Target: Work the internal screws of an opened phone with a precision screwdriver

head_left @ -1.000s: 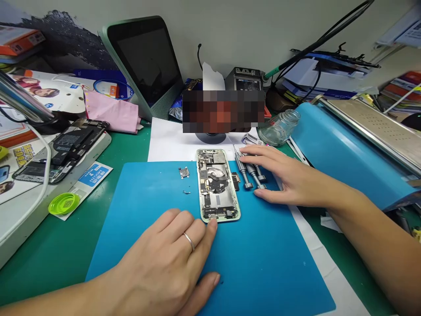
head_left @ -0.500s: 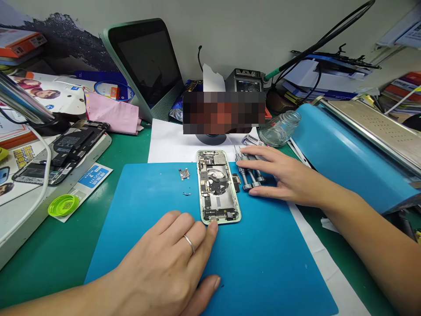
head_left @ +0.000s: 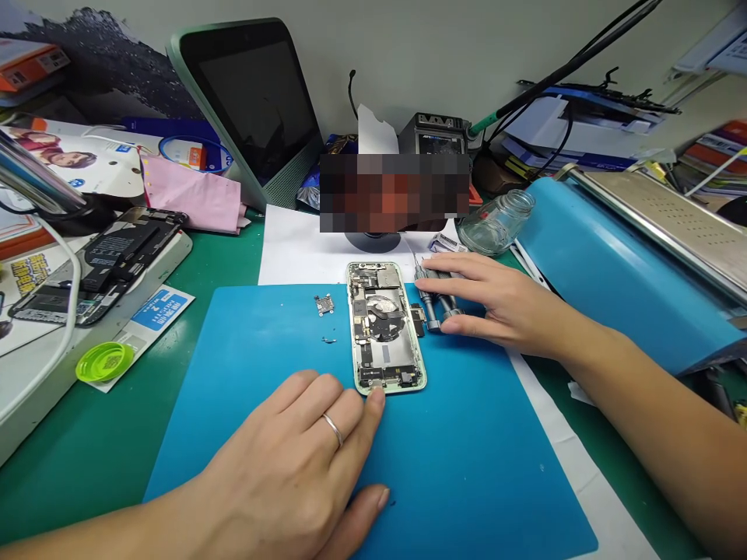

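An opened phone [head_left: 386,354] lies on the blue mat [head_left: 250,334], its boards, screws and round coil exposed. The index fingertip of my left hand [head_left: 309,459] rests at the phone's bottom edge; the other fingers curl loosely and the thumb is apart, with nothing held. To the phone's right, my right hand [head_left: 490,299] has its fingers and thumb around thin grey screwdrivers [head_left: 430,305], which lie side by side on the mat. A small dark flex part [head_left: 419,319] sits between phone and screwdrivers. Left of the phone lie a small metal plate [head_left: 324,304] and a tiny metal piece [head_left: 329,340].
Behind the mat are white paper [head_left: 292,249], a glass jar [head_left: 496,222] and a tablet-like screen [head_left: 250,101]. At left, a phone screen assembly [head_left: 108,260] rests on a white box, near a green lid [head_left: 105,362]. A blue roll [head_left: 630,280] stands at right.
My right thumb and fingers have drawn closer together over the screwdrivers. The left hand keeps its fingertip at the phone's bottom edge. The whole view has shifted slightly.
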`<state>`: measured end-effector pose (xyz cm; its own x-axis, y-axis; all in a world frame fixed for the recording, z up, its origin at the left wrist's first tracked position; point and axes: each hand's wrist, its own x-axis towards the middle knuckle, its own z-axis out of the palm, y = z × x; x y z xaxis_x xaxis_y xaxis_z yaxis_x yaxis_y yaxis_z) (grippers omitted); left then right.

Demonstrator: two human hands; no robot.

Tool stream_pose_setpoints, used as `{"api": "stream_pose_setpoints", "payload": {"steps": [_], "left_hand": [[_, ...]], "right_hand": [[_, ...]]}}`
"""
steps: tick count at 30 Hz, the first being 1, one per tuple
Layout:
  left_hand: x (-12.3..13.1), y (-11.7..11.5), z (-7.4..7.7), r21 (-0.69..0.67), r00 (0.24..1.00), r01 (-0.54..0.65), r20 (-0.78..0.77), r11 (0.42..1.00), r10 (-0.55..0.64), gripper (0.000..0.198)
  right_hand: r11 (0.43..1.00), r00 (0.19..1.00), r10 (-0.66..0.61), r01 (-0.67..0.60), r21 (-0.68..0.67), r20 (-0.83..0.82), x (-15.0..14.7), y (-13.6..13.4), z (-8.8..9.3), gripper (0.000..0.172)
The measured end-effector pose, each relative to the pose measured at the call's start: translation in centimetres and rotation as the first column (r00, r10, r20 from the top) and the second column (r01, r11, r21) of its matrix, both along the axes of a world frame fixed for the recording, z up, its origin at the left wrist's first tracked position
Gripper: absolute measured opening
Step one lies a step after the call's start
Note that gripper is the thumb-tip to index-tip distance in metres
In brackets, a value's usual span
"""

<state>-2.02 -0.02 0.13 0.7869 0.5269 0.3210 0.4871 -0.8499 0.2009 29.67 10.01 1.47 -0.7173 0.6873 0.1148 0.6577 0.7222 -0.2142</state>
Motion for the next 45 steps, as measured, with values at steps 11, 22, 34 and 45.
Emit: {"api": "stream_pose_setpoints", "payload": {"steps": [11,22,34,45], "left_hand": [[-0.19,0.01,-0.21,-0.014,1.000,0.006,-0.009,1.000,-0.007,0.045],[-0.12,0.07,-0.39,-0.003,1.000,0.011,0.007,1.000,-0.011,0.044],[0.04,0.04,-0.58,0.014,1.000,-0.005,0.014,1.000,0.005,0.046],[-0.14,-0.06,-0.90,0.032,1.000,0.003,0.029,0.999,-0.004,0.046]], "right_hand": [[0.999,1.000,0.019,-0.019,-0.043,-0.003,-0.14,0.10,0.05,0.053],[0.995,0.998,0.007,-0.012,-0.100,-0.055,0.02,-0.14,0.00,0.076],[0.998,0.999,-0.005,0.008,-0.057,0.052,-0.41,-0.27,0.39,0.077],[1.000,0.996,-0.016,0.015,0.009,0.093,-0.66,-0.43,0.21,0.066]]}}
